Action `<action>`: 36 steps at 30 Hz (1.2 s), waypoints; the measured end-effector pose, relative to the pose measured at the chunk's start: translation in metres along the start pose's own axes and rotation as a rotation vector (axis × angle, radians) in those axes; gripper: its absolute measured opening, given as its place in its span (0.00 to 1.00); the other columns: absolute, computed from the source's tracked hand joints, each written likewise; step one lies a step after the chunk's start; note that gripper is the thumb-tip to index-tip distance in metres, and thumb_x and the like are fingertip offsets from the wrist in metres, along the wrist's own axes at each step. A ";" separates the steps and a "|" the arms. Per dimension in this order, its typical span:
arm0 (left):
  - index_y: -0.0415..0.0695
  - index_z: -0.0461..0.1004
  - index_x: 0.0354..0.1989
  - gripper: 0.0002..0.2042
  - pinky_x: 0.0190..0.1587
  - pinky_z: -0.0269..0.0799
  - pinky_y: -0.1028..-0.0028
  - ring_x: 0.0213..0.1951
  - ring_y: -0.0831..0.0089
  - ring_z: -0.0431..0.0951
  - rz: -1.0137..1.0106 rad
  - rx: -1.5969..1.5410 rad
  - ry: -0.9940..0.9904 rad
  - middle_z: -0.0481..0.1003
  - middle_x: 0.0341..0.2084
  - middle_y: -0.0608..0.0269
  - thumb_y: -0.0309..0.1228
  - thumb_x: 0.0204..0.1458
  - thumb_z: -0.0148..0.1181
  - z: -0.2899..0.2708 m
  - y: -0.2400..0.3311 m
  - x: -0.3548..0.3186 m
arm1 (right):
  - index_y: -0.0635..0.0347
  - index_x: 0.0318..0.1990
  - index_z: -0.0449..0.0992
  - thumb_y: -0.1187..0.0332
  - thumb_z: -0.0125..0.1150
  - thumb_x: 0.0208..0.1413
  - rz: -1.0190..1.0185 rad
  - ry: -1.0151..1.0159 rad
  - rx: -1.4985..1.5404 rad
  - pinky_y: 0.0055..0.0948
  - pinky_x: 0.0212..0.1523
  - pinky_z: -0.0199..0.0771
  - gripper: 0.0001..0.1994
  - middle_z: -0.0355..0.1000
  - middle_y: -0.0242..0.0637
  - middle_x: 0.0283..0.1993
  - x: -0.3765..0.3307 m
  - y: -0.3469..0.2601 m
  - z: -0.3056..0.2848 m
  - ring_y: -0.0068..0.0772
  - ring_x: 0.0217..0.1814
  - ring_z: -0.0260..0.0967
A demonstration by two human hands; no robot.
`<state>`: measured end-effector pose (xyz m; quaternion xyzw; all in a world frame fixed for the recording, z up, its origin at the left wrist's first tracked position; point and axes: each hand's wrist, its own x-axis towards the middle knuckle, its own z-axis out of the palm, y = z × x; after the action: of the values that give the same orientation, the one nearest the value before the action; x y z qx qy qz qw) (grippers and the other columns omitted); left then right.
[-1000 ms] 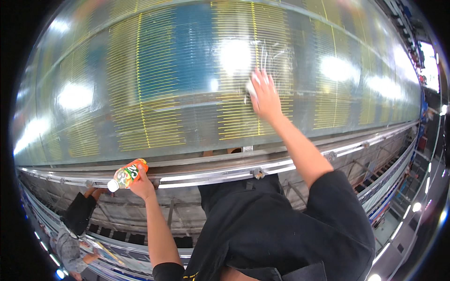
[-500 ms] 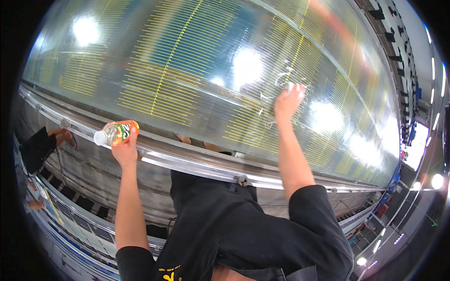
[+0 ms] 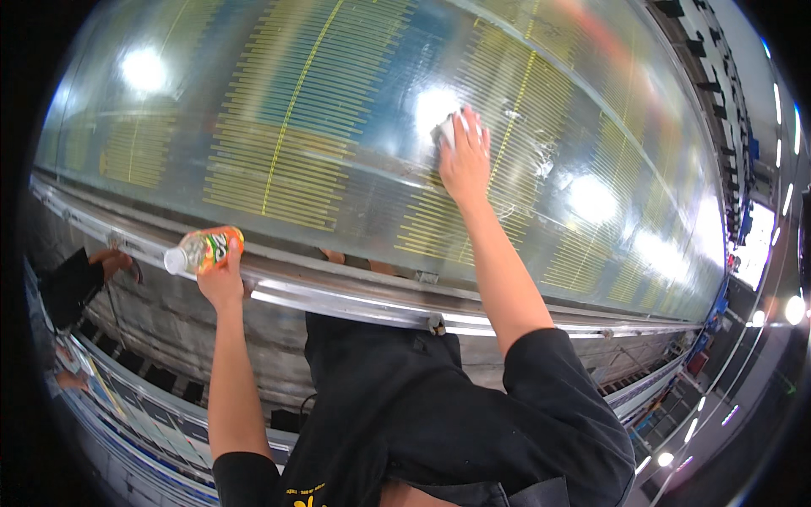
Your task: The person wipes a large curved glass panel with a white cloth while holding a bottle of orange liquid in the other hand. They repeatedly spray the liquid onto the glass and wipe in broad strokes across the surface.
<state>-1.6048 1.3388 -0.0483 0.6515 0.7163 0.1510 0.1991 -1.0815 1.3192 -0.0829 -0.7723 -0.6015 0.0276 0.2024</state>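
Observation:
A clear plastic bottle (image 3: 194,255) with a white cap and an orange label lies tilted in my left hand (image 3: 222,279), its cap pointing left. My left fingers are wrapped round it, just over the metal rail. Out on the glossy printed sheet (image 3: 338,190), my right hand (image 3: 465,159) presses a white cloth (image 3: 457,132) against the surface. Only part of the cloth shows under the fingers. Whitish smears (image 3: 541,160) mark the sheet to the right of that hand, over its yellow line patterns.
A metal rail (image 3: 355,311) runs along the near edge of the sheet, in front of my body. Bright lamp reflections spot the surface. Another person (image 3: 72,283) is at the far left, and a row of dark clips (image 3: 710,87) lines the right side.
My right hand has slid left and a little farther away with the cloth. Fewer white smears show where it was. My left hand and the bottle have shifted slightly left.

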 end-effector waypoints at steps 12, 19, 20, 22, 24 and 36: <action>0.35 0.80 0.57 0.27 0.59 0.77 0.62 0.54 0.57 0.85 -0.049 -0.082 -0.006 0.85 0.53 0.52 0.48 0.63 0.72 0.000 -0.003 0.004 | 0.65 0.70 0.69 0.60 0.51 0.73 0.033 0.137 -0.169 0.58 0.82 0.49 0.25 0.62 0.55 0.78 0.064 -0.012 0.035 0.61 0.83 0.54; 0.35 0.80 0.57 0.27 0.58 0.77 0.61 0.53 0.54 0.85 0.109 -0.118 0.132 0.85 0.52 0.51 0.47 0.62 0.73 0.004 0.003 0.005 | 0.63 0.66 0.72 0.66 0.53 0.69 0.475 0.242 -0.212 0.59 0.75 0.60 0.21 0.69 0.53 0.71 0.012 0.184 -0.060 0.59 0.76 0.63; 0.34 0.80 0.57 0.27 0.57 0.77 0.61 0.53 0.55 0.85 0.151 -0.100 0.174 0.85 0.51 0.51 0.47 0.62 0.73 0.006 0.005 0.006 | 0.64 0.67 0.71 0.67 0.52 0.69 0.468 0.235 -0.253 0.59 0.75 0.60 0.21 0.70 0.54 0.71 0.010 0.170 -0.054 0.60 0.75 0.63; 0.34 0.81 0.54 0.26 0.55 0.79 0.62 0.50 0.56 0.86 0.108 -0.123 0.142 0.86 0.48 0.51 0.48 0.61 0.74 0.002 0.008 0.002 | 0.66 0.67 0.70 0.67 0.50 0.70 0.461 0.214 -0.346 0.59 0.75 0.60 0.21 0.70 0.56 0.70 0.007 0.119 -0.043 0.62 0.75 0.64; 0.34 0.82 0.52 0.26 0.53 0.79 0.63 0.48 0.57 0.87 0.032 -0.212 0.054 0.87 0.47 0.52 0.48 0.61 0.74 0.003 0.019 0.009 | 0.70 0.74 0.65 0.60 0.58 0.68 0.169 0.121 -0.398 0.59 0.82 0.50 0.31 0.59 0.59 0.80 -0.036 0.067 0.006 0.63 0.82 0.55; 0.33 0.83 0.50 0.26 0.50 0.80 0.62 0.47 0.59 0.87 0.049 -0.086 0.042 0.87 0.48 0.53 0.49 0.64 0.71 0.001 0.018 0.011 | 0.63 0.75 0.65 0.62 0.55 0.71 0.396 0.130 -0.282 0.62 0.83 0.47 0.29 0.57 0.57 0.82 -0.083 0.079 -0.054 0.63 0.85 0.51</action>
<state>-1.5890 1.3512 -0.0413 0.6562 0.6972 0.2001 0.2079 -1.0167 1.2112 -0.0772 -0.8958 -0.4222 -0.0673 0.1216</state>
